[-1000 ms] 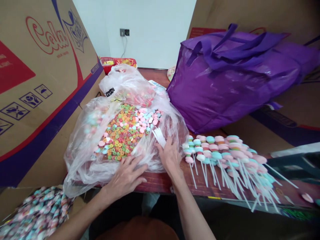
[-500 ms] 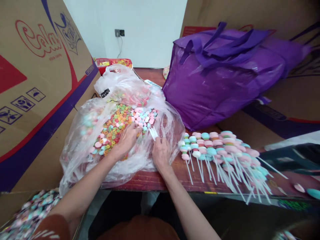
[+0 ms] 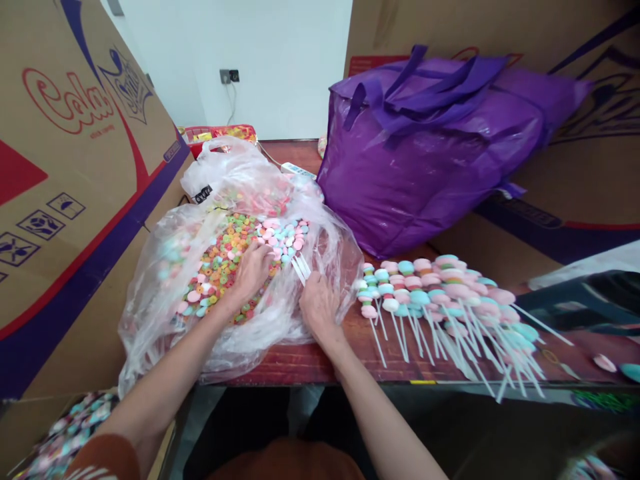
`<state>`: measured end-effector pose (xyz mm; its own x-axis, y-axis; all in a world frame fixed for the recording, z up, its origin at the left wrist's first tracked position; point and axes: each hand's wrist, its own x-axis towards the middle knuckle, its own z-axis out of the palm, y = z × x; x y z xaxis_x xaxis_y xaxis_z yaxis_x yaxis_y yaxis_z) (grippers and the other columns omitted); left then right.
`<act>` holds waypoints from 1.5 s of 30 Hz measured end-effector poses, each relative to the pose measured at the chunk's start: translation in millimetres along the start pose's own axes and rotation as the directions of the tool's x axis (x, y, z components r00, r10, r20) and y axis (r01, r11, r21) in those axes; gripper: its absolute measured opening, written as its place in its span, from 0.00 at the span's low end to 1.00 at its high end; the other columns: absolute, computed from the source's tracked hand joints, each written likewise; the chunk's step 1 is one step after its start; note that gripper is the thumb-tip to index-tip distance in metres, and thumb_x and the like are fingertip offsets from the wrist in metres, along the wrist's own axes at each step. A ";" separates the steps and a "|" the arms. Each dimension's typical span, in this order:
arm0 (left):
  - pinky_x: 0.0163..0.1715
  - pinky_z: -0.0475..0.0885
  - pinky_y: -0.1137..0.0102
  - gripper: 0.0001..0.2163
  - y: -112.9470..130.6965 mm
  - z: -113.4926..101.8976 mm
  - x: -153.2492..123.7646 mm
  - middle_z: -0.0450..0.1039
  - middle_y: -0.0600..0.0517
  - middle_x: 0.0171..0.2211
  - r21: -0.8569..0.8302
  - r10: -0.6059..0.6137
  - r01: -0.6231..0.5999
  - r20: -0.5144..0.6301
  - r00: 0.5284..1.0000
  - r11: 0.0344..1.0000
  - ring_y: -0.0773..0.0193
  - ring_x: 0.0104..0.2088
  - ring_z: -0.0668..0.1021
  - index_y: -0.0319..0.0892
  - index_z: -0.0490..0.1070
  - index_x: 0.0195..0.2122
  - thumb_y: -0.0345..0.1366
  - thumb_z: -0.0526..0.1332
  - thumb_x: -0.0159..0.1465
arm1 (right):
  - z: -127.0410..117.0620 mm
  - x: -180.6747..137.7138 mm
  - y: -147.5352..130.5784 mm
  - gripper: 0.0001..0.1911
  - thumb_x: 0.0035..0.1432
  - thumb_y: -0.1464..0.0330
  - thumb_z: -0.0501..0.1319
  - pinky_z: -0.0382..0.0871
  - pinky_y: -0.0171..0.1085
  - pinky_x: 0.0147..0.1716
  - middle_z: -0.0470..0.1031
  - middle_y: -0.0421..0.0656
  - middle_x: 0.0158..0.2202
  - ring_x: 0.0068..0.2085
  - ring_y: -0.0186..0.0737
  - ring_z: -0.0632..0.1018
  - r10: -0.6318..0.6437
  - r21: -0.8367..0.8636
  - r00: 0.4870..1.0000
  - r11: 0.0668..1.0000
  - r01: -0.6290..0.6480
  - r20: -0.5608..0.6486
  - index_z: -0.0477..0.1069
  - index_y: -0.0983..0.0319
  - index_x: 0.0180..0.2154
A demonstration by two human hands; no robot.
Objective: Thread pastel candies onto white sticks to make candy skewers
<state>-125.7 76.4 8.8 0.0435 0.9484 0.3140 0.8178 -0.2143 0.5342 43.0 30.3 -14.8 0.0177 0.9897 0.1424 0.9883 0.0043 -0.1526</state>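
My right hand [image 3: 320, 303] is closed round several white lollipop sticks [image 3: 301, 268] that poke out past its fingers, up and to the left. My left hand [image 3: 253, 270] bends over the candy, fingertips together at the edge of the pink, blue and white candies [image 3: 285, 235]; whatever it pinches is hidden. Under and beside it lie small ring candies [image 3: 227, 257] in orange, green and yellow, mixed with pink ones. All of this candy rests in a spread clear plastic bag [image 3: 270, 333] on the table.
Candy skewers on white sticks [image 3: 450, 293] lie piled at right. Behind them leans a purple bag [image 3: 420, 160]. Large cartons stand at left [image 3: 75, 220] and right [image 3: 575, 187]. A red basket [image 3: 197, 133] sits at the back. Wrapped candies [image 3: 75, 433] fill a box at lower left.
The view has shifted slightly. The sticks in my right hand are now tilted more to the left and spread apart a little. My left hand stays at the candies, its fingers slightly more drawn in.
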 end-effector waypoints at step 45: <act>0.36 0.70 0.71 0.08 10.9 -3.7 -14.2 0.73 0.52 0.32 -0.347 -0.057 0.110 0.158 0.986 0.931 0.65 0.33 0.74 0.40 0.73 0.40 0.31 0.57 0.61 | -20.5 -41.8 23.2 0.17 0.66 0.66 0.52 0.72 0.36 0.39 0.82 0.43 0.35 0.35 0.42 0.80 -0.086 0.757 0.994 0.645 0.102 -0.060 0.79 0.61 0.45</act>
<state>-119.5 59.8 13.1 0.0864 0.9841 0.1552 0.5671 -0.1766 0.8045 68.3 -13.9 -4.2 -0.0583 0.9752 0.2136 0.5245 0.2119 -0.8246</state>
